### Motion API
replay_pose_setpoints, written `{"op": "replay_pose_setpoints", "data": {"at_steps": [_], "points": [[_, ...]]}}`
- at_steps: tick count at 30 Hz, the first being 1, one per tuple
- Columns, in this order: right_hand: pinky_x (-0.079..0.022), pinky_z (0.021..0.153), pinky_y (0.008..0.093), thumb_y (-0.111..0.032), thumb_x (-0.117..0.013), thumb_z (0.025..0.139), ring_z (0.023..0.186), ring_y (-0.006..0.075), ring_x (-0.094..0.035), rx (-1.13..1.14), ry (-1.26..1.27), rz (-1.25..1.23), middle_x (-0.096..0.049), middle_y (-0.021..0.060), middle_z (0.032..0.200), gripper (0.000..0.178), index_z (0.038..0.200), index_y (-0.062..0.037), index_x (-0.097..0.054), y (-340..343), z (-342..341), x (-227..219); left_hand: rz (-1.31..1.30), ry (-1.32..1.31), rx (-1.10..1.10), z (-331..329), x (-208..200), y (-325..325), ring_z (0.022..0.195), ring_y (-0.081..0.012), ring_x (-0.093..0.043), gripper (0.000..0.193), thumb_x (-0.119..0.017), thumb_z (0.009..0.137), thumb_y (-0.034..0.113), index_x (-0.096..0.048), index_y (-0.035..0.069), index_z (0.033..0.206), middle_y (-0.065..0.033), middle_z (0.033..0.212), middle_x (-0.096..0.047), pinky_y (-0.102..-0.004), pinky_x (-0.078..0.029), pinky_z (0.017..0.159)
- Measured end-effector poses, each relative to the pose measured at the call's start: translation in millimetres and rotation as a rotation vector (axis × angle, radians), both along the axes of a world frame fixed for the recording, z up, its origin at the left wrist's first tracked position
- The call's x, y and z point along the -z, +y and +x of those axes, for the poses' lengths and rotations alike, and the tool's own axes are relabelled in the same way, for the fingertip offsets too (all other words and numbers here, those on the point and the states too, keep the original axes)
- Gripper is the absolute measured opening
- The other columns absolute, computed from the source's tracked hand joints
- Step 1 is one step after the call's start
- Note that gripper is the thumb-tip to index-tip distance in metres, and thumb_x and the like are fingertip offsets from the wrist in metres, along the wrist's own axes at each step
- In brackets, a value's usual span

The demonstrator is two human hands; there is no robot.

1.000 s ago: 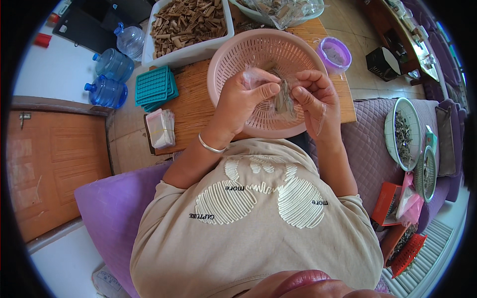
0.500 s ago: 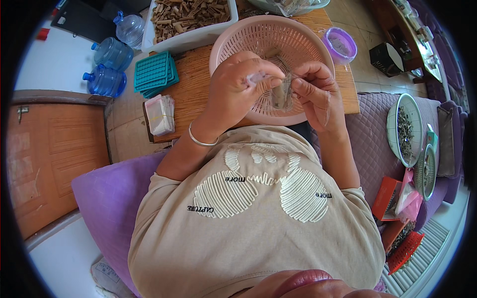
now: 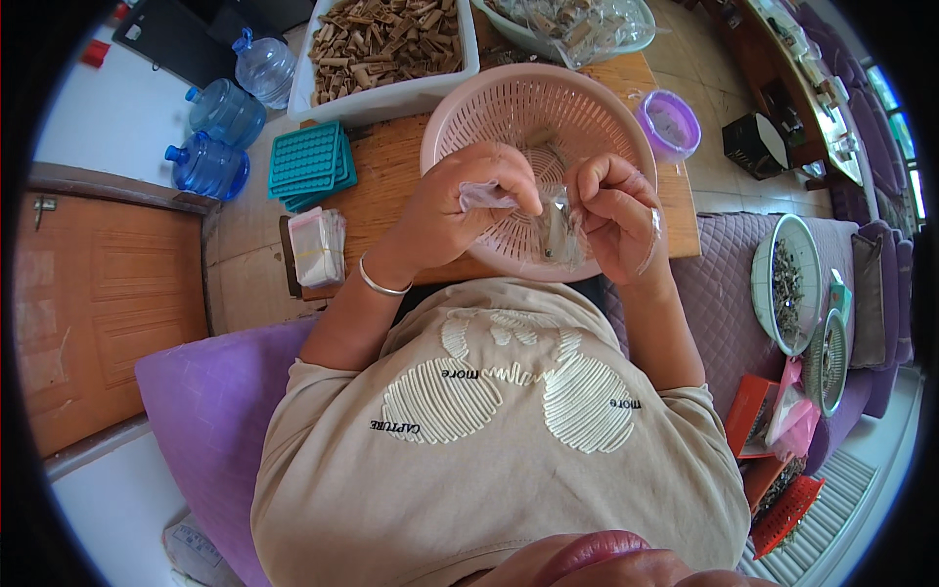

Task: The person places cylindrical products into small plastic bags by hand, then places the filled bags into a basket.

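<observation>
Clear plastic bag (image 3: 559,240) front and centre, hanging just below and between the fingertips of both hands, over the near side of the pink slotted basket (image 3: 479,106)! Something pale and brownish sits inside it, too blurred to name. Right hand (image 3: 626,217): thumb and forefinger nearly closed together, pinching the bag's upper right edge, with a scrap of thin film clinging along the outer side of the palm. Left hand (image 3: 452,196): fingers curled well in, the forefinger bent towards the bag, crumpled film (image 3: 484,196) lying against them; whether those tips grip the bag too, I can't make out. Just beyond the fingers, tan pieces (image 3: 541,143) lie on the basket floor. Farther out past the left fingers, a white tub (image 3: 386,108) heaped with brown pieces (image 3: 386,44); off to their left, teal trays (image 3: 303,161) stacked on the wooden table (image 3: 381,191), banded packets (image 3: 318,245) nearer the body. Beyond the right fingers, a purple-rimmed tub (image 3: 695,129) stands just beside the basket, and farther still, a pale basin (image 3: 643,41) piled with filled bags (image 3: 582,27).
</observation>
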State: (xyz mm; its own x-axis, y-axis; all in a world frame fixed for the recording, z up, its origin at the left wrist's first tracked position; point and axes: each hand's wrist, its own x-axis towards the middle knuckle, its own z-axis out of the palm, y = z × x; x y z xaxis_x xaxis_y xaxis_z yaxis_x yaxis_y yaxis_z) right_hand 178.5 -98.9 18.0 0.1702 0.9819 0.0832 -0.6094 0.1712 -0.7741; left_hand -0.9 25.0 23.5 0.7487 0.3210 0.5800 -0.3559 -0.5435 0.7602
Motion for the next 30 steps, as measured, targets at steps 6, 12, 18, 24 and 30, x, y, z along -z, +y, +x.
{"op": "replay_pose_setpoints", "data": {"at_steps": [6, 12, 18, 24, 30], "points": [[-0.05, 0.075, 0.0275, -0.005, -0.053, 0.085, 0.078, 0.0169, -0.06, 0.239, -0.253, 0.042, -0.062, 0.0095, 0.089, 0.012, 0.091, 0.0036, -0.059, 40, 38, -34, -0.705, -0.062, 0.065, -4, 14, 13, 0.084, -0.0118, -0.057, 0.004, -0.062, 0.09, 0.006, -0.065, 0.003, 0.091, -0.0097, 0.099, -0.061, -0.0231, -0.043, 0.067], [-0.048, 0.09, 0.0294, -0.006, -0.061, 0.087, 0.096, 0.0177, -0.06, 0.602, -0.607, 0.136, -0.063, 0.0114, 0.099, 0.026, 0.109, 0.0055, -0.059, 136, 113, -46, -1.116, -0.22, 0.068, 12, 28, 4, 0.09, -0.0155, -0.06, 0.011, -0.06, 0.092, 0.007, -0.062, 0.001, 0.102, -0.0133, 0.105, -0.061, -0.0232, -0.046, 0.066], [-0.05, 0.078, 0.0259, -0.005, -0.068, 0.086, 0.086, 0.0111, -0.061, 0.241, -0.835, -0.119, -0.064, 0.0039, 0.093, 0.021, 0.105, 0.0002, -0.061, 51, -1, -17, -1.275, -0.361, -0.006, 14, 35, -7, 0.115, -0.0261, -0.058, 0.016, -0.062, 0.091, 0.008, -0.06, 0.003, 0.106, -0.0148, 0.123, -0.058, -0.039, -0.049, 0.099], [-0.046, 0.064, 0.0214, -0.001, -0.069, 0.085, 0.074, 0.0064, -0.056, 0.174, -0.685, -0.11, -0.061, 0.0002, 0.084, 0.013, 0.096, -0.0002, -0.061, 18, -32, 22, -1.315, -0.239, 0.121, 26, 22, -33, 0.115, -0.023, -0.057, 0.019, -0.064, 0.09, 0.008, -0.063, 0.004, 0.108, -0.0106, 0.123, -0.06, -0.036, -0.047, 0.099], [-0.044, 0.059, 0.0207, -0.008, -0.061, 0.093, 0.068, 0.007, -0.052, 0.194, -0.27, -0.219, -0.059, 0.0, 0.082, 0.007, 0.096, -0.0017, -0.061, 9, -32, 21, -1.36, -0.218, 0.145, 22, 29, -40, 0.104, -0.0216, -0.062, 0.029, -0.058, 0.094, 0.011, -0.055, 0.003, 0.121, -0.0125, 0.122, -0.061, -0.037, -0.057, 0.076]]}}
